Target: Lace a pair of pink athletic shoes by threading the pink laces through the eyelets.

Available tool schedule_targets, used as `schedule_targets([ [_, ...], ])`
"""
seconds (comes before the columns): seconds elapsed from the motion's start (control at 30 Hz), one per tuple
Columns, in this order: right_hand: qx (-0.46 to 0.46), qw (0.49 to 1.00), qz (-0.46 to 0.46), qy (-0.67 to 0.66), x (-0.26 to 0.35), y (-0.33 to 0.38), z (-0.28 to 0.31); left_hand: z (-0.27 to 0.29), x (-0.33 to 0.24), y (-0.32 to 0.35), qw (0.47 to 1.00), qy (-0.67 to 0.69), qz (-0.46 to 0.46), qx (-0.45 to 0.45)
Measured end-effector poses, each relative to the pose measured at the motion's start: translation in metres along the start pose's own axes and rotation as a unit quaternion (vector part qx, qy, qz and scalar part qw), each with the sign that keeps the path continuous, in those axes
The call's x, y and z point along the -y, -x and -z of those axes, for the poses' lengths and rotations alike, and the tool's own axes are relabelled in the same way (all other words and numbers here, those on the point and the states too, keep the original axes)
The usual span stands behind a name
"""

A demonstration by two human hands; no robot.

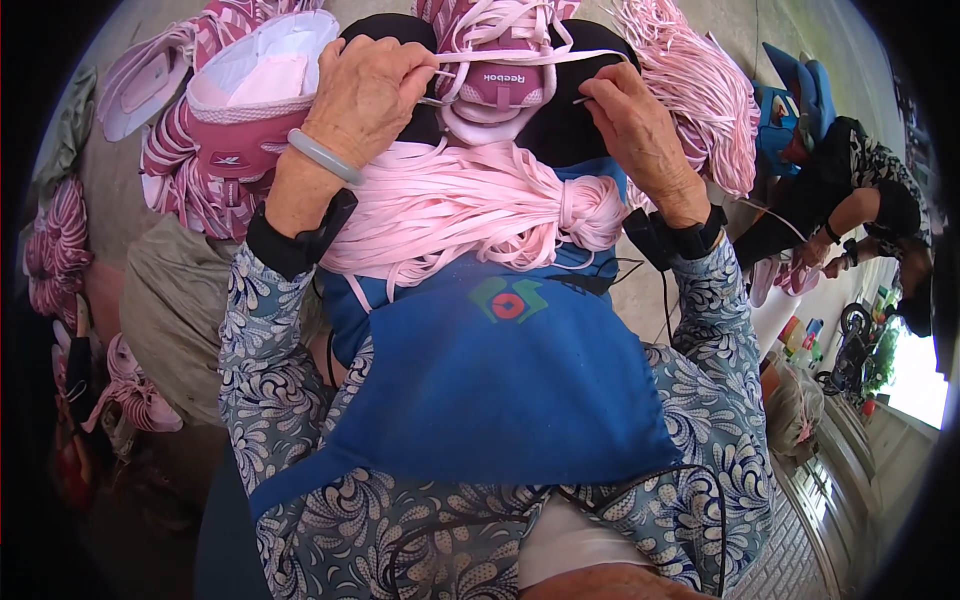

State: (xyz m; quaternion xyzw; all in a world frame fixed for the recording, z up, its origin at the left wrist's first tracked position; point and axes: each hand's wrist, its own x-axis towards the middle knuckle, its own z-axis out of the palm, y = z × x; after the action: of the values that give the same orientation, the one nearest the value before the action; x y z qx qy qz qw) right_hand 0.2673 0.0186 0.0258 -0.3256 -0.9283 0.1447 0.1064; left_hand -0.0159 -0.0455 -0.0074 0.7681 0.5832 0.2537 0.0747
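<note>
A pink and white sneaker (506, 88) sits between my knees, its tongue toward me and a pale pink shoelace (545, 58) partly threaded through its eyelets. Left of the shoe, my left hand (372, 98) is closed, thumb and fingers pinching the lace; a lace tip shows by the fingertips. On the other side my right hand (640, 125) pinches the lace's other end, with a short tip poking out toward the shoe. The lace stretches across the shoe between both hands. A tied bundle of pink laces (470, 212) lies on my lap over the blue apron (510, 380).
Several pink striped sneakers (235, 150) are piled at the left. Another thick bunch of pink laces (700, 90) hangs at the upper right. Farther right, another person (860, 200) bends over a pink shoe. A grey-brown cloth (175, 310) drapes at my left.
</note>
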Motion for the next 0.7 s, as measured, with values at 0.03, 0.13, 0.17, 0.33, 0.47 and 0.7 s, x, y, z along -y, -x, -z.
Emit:
schedule_targets([
  [0.03,0.008,1.0,-0.007,0.008,-0.002,0.0,-0.001,0.0,-0.001,-0.002,1.0,0.008,0.021,0.019],
  [0.13,0.018,0.999,-0.028,0.035,-0.003,0.0,-0.003,0.002,-0.004,-0.01,0.998,-0.004,0.045,0.043],
  [0.17,0.004,1.0,-0.02,0.01,-0.002,-0.002,-0.002,0.0,-0.003,-0.009,0.998,-0.006,0.051,0.04],
  [0.33,-0.01,0.989,-0.068,-0.13,0.011,-0.013,0.005,-0.004,-0.001,-0.013,0.999,-0.044,-0.002,0.013],
  [0.47,-0.02,0.973,-0.103,-0.204,0.019,-0.021,0.003,-0.007,0.0,-0.018,0.997,0.0,0.057,0.047],
  [0.7,-0.023,0.977,-0.105,-0.186,0.013,-0.017,0.004,-0.021,0.002,-0.009,0.998,0.025,0.062,0.02],
])
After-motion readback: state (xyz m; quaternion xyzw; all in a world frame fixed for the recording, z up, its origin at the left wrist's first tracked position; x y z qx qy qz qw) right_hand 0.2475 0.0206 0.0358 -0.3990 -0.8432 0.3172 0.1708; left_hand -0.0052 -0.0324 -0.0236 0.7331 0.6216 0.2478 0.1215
